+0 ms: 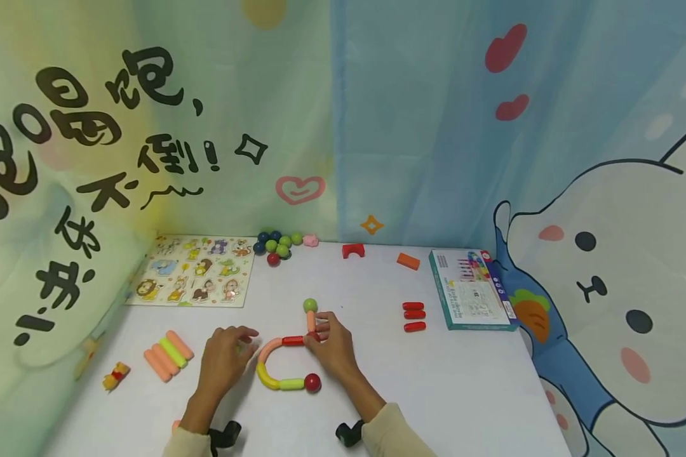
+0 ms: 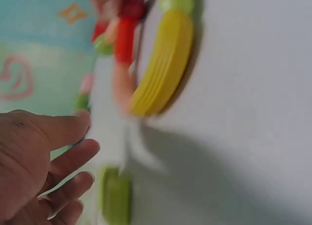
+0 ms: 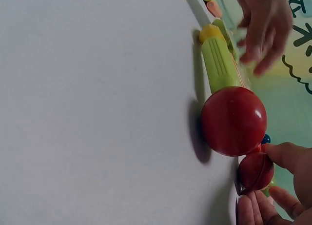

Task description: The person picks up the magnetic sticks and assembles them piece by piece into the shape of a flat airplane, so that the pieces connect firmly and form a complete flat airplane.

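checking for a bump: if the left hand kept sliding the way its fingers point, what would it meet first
Probably the curved pink piece at the left end of the arc: the left hand points right toward it, seemingly with a small gap, though depth is unclear.

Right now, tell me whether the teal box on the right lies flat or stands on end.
Flat. The teal box lies on the white table with its broad printed face up, beside three red rods.

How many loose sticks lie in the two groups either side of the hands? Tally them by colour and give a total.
Red sticks: 3
Peach sticks: 3
Green stick: 1
Total: 7
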`<state>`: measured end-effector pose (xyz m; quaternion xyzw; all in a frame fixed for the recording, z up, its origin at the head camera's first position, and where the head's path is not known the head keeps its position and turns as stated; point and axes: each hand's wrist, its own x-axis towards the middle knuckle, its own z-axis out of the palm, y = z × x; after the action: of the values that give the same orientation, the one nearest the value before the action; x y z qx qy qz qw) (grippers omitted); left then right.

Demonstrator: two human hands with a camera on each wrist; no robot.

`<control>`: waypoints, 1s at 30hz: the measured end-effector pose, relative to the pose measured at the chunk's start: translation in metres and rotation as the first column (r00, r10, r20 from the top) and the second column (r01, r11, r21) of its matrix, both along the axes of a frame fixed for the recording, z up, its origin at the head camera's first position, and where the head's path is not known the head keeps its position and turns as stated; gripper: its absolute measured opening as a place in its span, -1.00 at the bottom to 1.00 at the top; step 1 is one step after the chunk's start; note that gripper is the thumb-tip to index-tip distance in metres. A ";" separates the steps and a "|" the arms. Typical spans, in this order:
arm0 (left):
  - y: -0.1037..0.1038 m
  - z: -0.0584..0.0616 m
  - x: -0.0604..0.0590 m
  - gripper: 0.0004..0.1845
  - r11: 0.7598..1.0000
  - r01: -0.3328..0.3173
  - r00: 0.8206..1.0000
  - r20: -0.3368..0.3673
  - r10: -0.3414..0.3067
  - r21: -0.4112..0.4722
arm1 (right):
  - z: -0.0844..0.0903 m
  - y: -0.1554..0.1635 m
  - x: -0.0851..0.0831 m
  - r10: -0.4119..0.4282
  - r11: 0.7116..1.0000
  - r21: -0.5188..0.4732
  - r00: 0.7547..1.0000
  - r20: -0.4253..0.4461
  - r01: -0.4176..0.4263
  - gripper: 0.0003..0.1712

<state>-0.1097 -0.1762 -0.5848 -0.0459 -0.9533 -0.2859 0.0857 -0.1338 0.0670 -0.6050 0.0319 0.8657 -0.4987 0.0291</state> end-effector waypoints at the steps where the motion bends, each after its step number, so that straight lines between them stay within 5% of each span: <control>1: -0.008 0.004 0.006 -0.77 1.000 -0.016 0.999 -0.027 0.016 0.005 | 0.000 0.001 0.001 0.008 1.000 0.001 1.000 -0.003 -0.008 -0.38; 4: -0.036 0.017 0.025 -0.78 0.997 -0.069 0.997 -0.038 0.070 0.017 | -0.002 0.002 0.003 0.027 1.000 0.003 1.000 0.011 -0.027 -0.38; 7: -0.065 0.028 0.047 -0.77 0.990 -0.139 0.983 0.121 0.138 -0.001 | -0.003 0.003 0.002 0.043 0.999 -0.001 0.999 0.010 -0.043 -0.38; 9: -0.083 0.033 0.059 -0.72 0.982 -0.183 0.943 0.276 0.186 -0.035 | -0.004 0.004 0.002 0.048 0.999 -0.006 0.999 0.009 -0.048 -0.37; 14: -0.107 0.027 0.083 -0.46 0.977 -0.200 0.799 0.564 0.208 -0.076 | -0.006 0.005 0.001 0.047 0.999 -0.014 0.999 -0.004 -0.047 -0.38; 18: -0.106 0.015 0.088 -0.42 0.986 -0.163 0.763 0.630 0.145 -0.031 | -0.007 0.006 0.001 0.041 0.999 -0.018 0.999 -0.005 -0.041 -0.40; 24: -0.094 0.003 0.084 -0.60 0.987 -0.159 0.772 0.622 0.131 -0.010 | -0.008 0.005 0.002 0.042 0.999 -0.019 0.999 -0.021 -0.042 -0.40; 30: -0.075 0.001 0.077 -0.67 0.993 -0.107 0.863 0.492 0.114 -0.042 | -0.008 0.005 0.003 0.043 0.998 -0.033 0.998 -0.054 -0.045 -0.42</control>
<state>-0.0330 -0.2507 -0.5834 0.0826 -0.9466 -0.2763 -0.1444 -0.1313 0.0723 -0.6131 -0.0009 0.8580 -0.5134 0.0173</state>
